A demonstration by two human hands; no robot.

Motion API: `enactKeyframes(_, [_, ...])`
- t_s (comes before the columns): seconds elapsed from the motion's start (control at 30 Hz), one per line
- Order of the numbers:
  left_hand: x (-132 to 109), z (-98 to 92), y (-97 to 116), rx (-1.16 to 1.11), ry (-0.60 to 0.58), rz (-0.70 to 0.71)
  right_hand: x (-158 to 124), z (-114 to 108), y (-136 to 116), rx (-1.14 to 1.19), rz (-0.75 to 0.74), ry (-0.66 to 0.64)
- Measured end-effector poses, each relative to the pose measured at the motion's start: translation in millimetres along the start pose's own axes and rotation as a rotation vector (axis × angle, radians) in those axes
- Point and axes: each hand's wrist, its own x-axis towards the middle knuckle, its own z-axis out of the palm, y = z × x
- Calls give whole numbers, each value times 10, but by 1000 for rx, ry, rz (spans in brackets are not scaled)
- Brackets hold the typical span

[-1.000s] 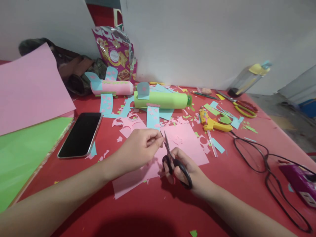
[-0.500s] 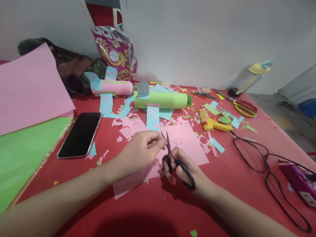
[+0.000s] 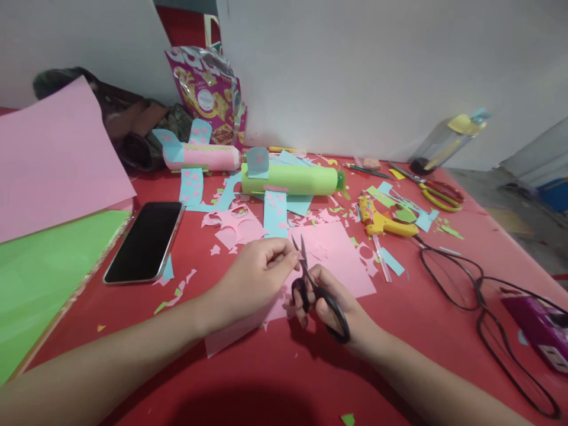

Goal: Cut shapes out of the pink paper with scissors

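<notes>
Left hand [image 3: 262, 269]: in the head view, this hand was narrow; its fingertips were pinched together and held a small pink piece [image 3: 301, 255].
Pink piece: it was just at these fingertips, beside the blades of the scissors [image 3: 313, 286]; whether the blades touched it, I could not tell.
Right hand [image 3: 344, 303]: it was holding the scissors by their black handles, with the thumb in one loop.
Scissors: the blades pointed away from the person and stood a little apart, like a narrow V.
Pink sheet [image 3: 348, 263]: it lay flat on the red counter [image 3: 266, 376], below both hands, and carried some small cut shapes [image 3: 319, 252].
Green tube [image 3: 306, 180]: it lay on its side beyond the hands, with blue flaps.
Pink tube [image 3: 213, 158]: it lay farther left, in front of the snack bag [image 3: 206, 97], and it had blue flaps also.
Phone [image 3: 144, 242]: it was to the left of the left hand, the dark screen upward.
Glue gun [image 3: 391, 226]: yellow in colour, it lay to the right of the pink sheet; its cord [image 3: 478, 290] made loops near a purple box [image 3: 532, 331].
Scraps [image 3: 242, 228]: pink, blue and green bits were scattered around the tubes and the glue gun.
</notes>
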Motion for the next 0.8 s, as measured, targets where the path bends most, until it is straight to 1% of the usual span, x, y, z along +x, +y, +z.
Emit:
enactKeyframes(0.1, [-9, 26, -19, -46, -6, -24, -1, -4, 0, -4, 9, -2])
enactKeyframes(0.27, [-22, 55, -44, -38, 42, -6, -1, 6, -23, -13, 27, 11])
enactKeyframes(0.47, [-34, 105, -53, -81, 82, 9, -1, 38, -35, 4, 57, 42])
enactKeyframes(0.63, [-51, 156, -83, -140, 109, 23, -19, 46, 13, -30, 32, 49])
enactKeyframes(0.7, [-60, 174, -87, -177, 109, 30, -27, 42, 33, -39, 22, 43])
enactKeyframes(0.8, [-74, 195, -94, -240, 77, 25, -33, 43, 34, -52, 28, 36])
